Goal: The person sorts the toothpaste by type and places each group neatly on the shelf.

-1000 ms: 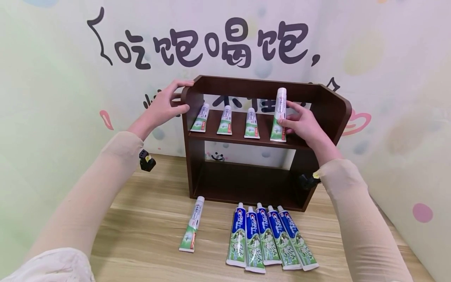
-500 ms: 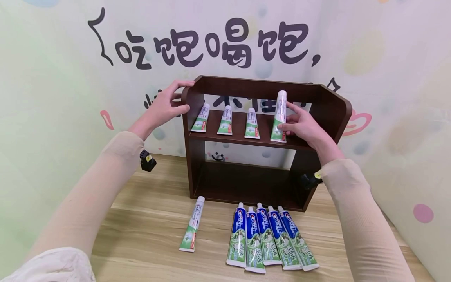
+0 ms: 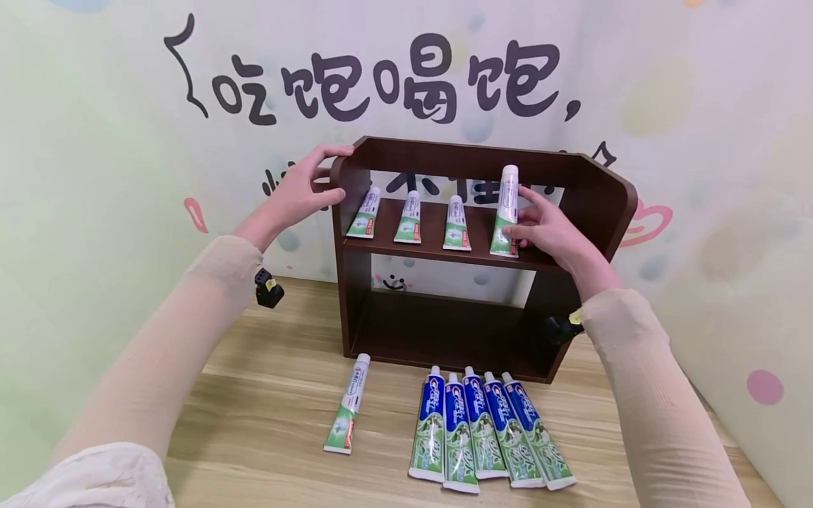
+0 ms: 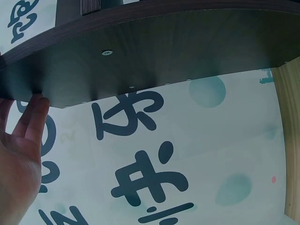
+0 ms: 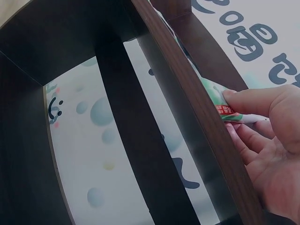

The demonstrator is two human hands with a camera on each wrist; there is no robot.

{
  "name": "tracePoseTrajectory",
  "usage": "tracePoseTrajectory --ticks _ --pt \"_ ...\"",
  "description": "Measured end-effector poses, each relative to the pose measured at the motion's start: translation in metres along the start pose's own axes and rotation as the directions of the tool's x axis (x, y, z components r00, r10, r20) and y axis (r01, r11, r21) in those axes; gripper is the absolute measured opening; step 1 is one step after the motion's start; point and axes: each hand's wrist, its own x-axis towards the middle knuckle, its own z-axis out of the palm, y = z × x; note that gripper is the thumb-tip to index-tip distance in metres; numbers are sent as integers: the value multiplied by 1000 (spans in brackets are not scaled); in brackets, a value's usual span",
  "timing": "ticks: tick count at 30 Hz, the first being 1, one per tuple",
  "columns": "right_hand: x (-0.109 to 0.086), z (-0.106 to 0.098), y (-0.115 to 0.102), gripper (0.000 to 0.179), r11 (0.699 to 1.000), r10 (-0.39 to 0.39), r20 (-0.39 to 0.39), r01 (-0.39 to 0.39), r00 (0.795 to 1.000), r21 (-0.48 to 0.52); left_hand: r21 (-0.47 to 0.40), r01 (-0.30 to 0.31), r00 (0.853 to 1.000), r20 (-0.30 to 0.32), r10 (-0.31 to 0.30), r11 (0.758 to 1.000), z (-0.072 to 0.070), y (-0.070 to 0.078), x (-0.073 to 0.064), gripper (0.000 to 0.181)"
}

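Note:
At the right of the upper tier, my right hand [image 3: 549, 229] pinches a white-and-green toothpaste tube [image 3: 506, 212] between thumb and fingers. The tube stands leaning, cap up, its crimped end at the board's front edge. The right wrist view shows the thumb [image 5: 248, 101] on the tube's printed face and fingers behind it. My left hand [image 3: 301, 187] holds the upper left side panel of the dark brown two-tier shelf [image 3: 438, 250], thumb at the front edge, index finger at the top. In the left wrist view, fingertips [image 4: 41, 105] touch the panel's outer face.
Three matching toothpaste tubes [image 3: 411, 217] lean along the upper tier. Another white-and-green tube [image 3: 348, 406] lies on the wooden table [image 3: 254, 423] before the shelf. Several blue-and-green toothpaste tubes [image 3: 483, 427] lie fanned to its right. A printed wall [image 3: 190, 141] stands behind.
The right hand's tube has sunk slightly and leaned back, its cap lower than a second ago. The right hand has moved down a little with it. The left hand keeps its place on the shelf.

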Motion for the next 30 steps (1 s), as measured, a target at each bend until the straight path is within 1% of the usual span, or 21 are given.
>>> tracePoseTrajectory --ticks 3,7,13,15,22,30 --pt "-1 -1 2 86 1000 0 10 0 1000 23 -2 1 1000 -1 -1 1000 1 1 0 56" --pt "0 -2 6 85 999 -2 14 2 1000 54 6 -1 1000 -10 1 1000 1 -3 2 56" --pt "0 -2 10 84 998 -10 21 8 1000 70 7 -8 1000 -15 8 1000 0 -26 12 58" --pt "-1 -3 11 84 998 -11 18 9 1000 69 10 -13 1000 -15 13 1000 0 -30 14 59" --pt "-2 -6 14 85 999 17 41 -19 999 45 4 -23 1000 -8 23 1000 0 -32 14 59" --pt "-4 -8 15 87 1000 23 49 -23 999 10 32 -20 1000 -14 21 999 -1 -32 14 57"
